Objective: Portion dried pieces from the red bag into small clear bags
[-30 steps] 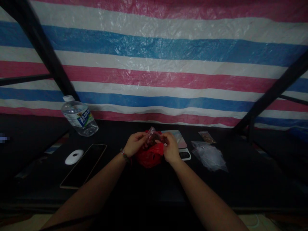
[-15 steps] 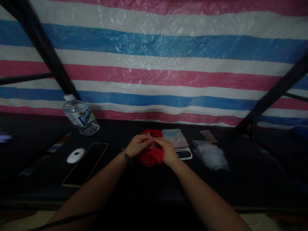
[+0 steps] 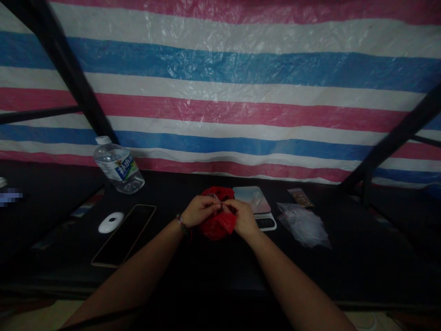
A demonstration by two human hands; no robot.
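We pinch, left grip (image 3: 198, 211) and right grip (image 3: 243, 218) together, what seems a small clear bag (image 3: 217, 198) | red bag (image 3: 214, 230) under both | scale (image 3: 254, 198) beside right grip

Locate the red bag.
In the head view, the red bag lies at lower centre, between the left hand and right hand, just left of the scale.

Head camera, one view. Station: wearer's head, at the near edge of the black surface (image 3: 354, 262). Facing: forward and down, past the far edge to striped sheeting (image 3: 227, 112). Range: near; wide field, left hand (image 3: 199, 210) and right hand (image 3: 243, 217) below centre.
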